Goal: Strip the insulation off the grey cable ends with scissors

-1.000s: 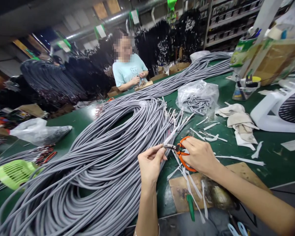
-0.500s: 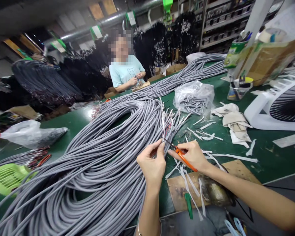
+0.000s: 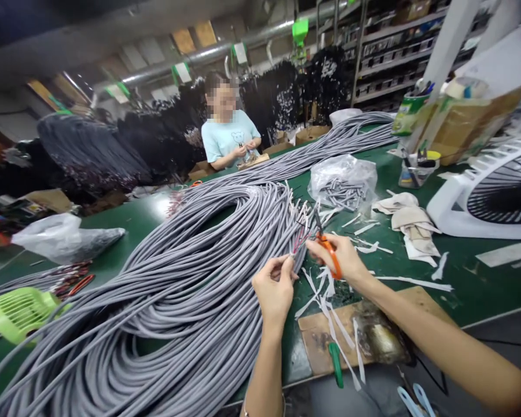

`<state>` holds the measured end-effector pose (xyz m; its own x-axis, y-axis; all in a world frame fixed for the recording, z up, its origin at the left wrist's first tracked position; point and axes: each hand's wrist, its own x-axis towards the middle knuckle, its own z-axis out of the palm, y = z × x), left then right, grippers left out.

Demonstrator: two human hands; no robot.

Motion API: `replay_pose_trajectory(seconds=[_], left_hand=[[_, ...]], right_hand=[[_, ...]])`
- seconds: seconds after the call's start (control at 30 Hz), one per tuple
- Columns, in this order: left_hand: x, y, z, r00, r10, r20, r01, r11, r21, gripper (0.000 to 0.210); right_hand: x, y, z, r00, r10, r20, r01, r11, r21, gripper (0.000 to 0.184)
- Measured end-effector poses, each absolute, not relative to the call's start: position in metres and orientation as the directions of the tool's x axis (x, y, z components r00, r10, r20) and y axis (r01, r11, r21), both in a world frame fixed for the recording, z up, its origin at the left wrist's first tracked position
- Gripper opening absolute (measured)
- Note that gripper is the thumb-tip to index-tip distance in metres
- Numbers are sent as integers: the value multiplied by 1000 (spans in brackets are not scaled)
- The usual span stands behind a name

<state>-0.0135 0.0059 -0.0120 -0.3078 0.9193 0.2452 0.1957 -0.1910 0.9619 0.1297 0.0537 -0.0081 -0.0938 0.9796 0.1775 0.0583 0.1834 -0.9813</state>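
My left hand (image 3: 274, 292) pinches a grey cable near its stripped end, at the right side of a large coil of grey cables (image 3: 191, 255). Thin coloured wires (image 3: 301, 238), red or pink among them, fan out beyond my fingertips. In my right hand (image 3: 346, 258) is a pair of orange-handled scissors (image 3: 331, 255), its dark blades pointing up and away, just right of those wires. Whether the blades are parted is hard to make out. Other cable ends with whitish tips (image 3: 301, 209) lie behind.
White strips (image 3: 330, 307) litter the green table (image 3: 469, 289) and a stained board (image 3: 310, 341). A clear bag of short grey pieces (image 3: 345, 182), a cloth (image 3: 410, 220) and a white fan (image 3: 454, 202) stand rightward. Across the table, a person (image 3: 230, 136) works with both hands.
The scissors have swung from lying across the wires by my left fingertips to pointing upward, right of them. My left hand has shifted slightly right, and the camera view has tilted up a little.
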Motion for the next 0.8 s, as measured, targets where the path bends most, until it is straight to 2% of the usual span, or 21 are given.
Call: replay_pose_trajectory(seconds=[0.07,0.17,0.37,0.47,0.57,0.8], left_hand=[[-11,5,-10,-265,940,217,133,-188,973,21],[-8,5,-11,-255,952,169,92,-150,984,24],[-5,9,-16,-315,945,93,-59,-117,991,32],[-5,10,-14,-278,956,96,-172,-148,974,32],[-1,11,-13,-183,979,95,-175,-127,976,48],[16,11,-19,-265,959,98,-200,-154,968,30]], right_hand=[[118,50,-9,-121,971,207,-25,205,-978,36],[113,46,-6,-39,970,240,-102,235,-967,39],[118,41,-6,-81,964,254,-128,243,-962,35],[117,39,-7,-91,952,292,-144,278,-950,31],[117,36,-6,-83,943,321,-149,307,-940,28],[115,29,1,32,935,353,-128,354,-926,24]])
